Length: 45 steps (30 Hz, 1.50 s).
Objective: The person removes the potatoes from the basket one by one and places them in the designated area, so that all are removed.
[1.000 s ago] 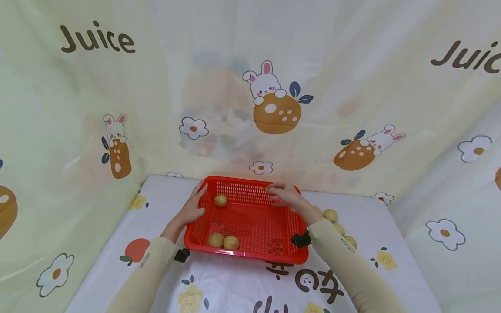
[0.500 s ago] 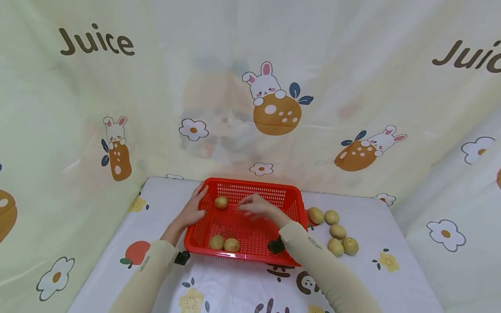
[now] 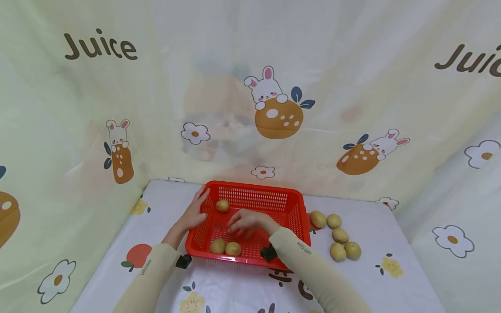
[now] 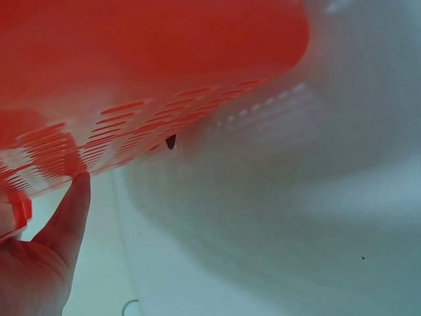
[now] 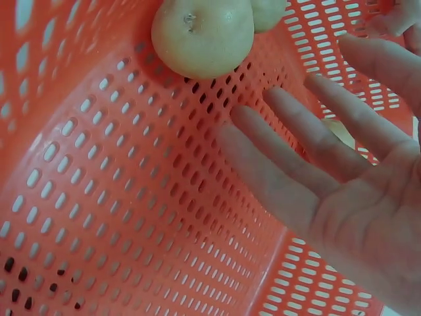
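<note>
A red perforated plastic basket (image 3: 266, 199) sits on the table, and my left hand (image 3: 192, 216) grips its left rim. In the left wrist view a finger (image 4: 74, 207) lies against the basket's outer wall. My right hand (image 3: 250, 219) is inside the basket, holding nothing, with its fingers spread in the right wrist view. Two potatoes lie side by side at the front wall, one at left (image 3: 218, 246) and another potato (image 3: 233, 249) just beside it, close to my right fingertips. A third potato (image 3: 223, 206) rests in the back left corner.
Several loose potatoes (image 3: 340, 236) lie on the tablecloth (image 3: 375, 237) to the right of the basket. A printed curtain (image 3: 223, 95) hangs behind the table and along both sides.
My right hand has moved left and toward the front, from the basket's back right side to near the front potatoes. My left hand stays on the rim; the potatoes have not moved.
</note>
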Tool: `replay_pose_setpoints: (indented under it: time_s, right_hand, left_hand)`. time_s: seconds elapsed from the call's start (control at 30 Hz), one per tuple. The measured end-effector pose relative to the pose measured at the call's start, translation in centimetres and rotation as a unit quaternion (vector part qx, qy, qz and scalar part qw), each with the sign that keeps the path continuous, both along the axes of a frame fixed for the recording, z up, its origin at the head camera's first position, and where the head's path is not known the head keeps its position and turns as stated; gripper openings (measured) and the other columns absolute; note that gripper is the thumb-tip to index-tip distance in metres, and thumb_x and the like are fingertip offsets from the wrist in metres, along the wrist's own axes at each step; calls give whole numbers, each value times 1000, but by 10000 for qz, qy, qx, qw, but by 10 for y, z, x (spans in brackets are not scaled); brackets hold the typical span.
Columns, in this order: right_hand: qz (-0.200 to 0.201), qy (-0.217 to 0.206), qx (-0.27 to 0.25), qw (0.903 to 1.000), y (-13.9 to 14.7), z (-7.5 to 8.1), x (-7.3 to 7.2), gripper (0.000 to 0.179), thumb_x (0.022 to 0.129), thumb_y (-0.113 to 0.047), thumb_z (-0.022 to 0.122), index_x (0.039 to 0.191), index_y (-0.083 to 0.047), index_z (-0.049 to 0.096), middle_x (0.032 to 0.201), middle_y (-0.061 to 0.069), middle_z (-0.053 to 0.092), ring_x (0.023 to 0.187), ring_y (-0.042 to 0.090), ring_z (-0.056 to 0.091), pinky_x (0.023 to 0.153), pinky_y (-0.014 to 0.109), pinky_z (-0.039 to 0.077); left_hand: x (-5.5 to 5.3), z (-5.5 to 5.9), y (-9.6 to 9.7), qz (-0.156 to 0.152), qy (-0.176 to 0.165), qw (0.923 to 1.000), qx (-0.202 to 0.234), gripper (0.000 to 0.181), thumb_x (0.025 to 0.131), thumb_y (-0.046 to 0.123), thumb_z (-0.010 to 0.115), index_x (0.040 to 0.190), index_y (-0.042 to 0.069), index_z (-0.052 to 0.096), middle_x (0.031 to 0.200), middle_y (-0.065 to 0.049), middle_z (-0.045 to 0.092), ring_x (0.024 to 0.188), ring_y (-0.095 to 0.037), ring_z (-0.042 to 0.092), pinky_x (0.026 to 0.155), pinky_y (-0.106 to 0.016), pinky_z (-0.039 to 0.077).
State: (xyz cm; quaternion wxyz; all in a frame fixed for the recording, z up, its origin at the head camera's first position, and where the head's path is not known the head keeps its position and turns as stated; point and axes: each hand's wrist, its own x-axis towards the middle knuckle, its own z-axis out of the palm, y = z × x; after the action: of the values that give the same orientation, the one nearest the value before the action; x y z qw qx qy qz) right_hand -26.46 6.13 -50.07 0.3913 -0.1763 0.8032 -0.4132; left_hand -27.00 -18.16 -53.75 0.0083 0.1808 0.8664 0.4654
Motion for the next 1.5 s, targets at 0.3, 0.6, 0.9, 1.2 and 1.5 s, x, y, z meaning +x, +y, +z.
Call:
replay_pose_setpoints:
  time_s: [0.3, 0.6, 0.9, 1.2, 1.5]
  right_hand:
    - [301, -439, 135, 9985, -12, 2, 1, 27, 90, -11, 68, 115, -2, 72, 102, 15, 73, 97, 37, 68, 79, 50, 55]
    - [604, -664, 477, 9948, -21, -2, -1, 22, 87, -6, 68, 108, -7, 75, 94, 7, 71, 83, 22, 64, 81, 50, 55]
    - [659, -858, 1021, 9889, -24, -1, 0, 17, 84, -2, 72, 101, -3, 74, 92, 10, 70, 81, 21, 65, 79, 46, 56]
    - [795, -884, 886, 9890, -19, -12, -4, 17, 85, 2, 70, 101, -2, 74, 86, 7, 71, 72, 17, 67, 71, 37, 58]
    - [778, -499, 363, 9951, -5, -9, -9, 20, 86, 1, 69, 104, -3, 76, 86, 6, 70, 71, 17, 64, 71, 36, 58]
  left_hand:
    - [2, 0, -2, -18, 105, 9999, 34, 86, 71, -7, 51, 153, -7, 23, 163, -21, 6, 148, -39, 8, 111, -58, 24]
    - [0, -4, -1, -14, -42, 10000, 52, 87, 72, -7, 51, 154, -4, 22, 164, -16, 4, 149, -37, 8, 111, -59, 25]
    - [0, -2, 0, -11, -5, 10000, 9, 86, 72, -6, 52, 153, -6, 22, 164, -18, 4, 148, -39, 9, 110, -59, 26]
    - [1, 0, 2, -24, -21, 10000, 14, 87, 72, -7, 52, 153, -5, 23, 164, -18, 5, 149, -38, 8, 111, -58, 25]
    - [0, -1, 0, -52, 90, 9999, -66, 86, 73, -7, 51, 154, -5, 22, 164, -18, 4, 148, -38, 9, 110, -59, 26]
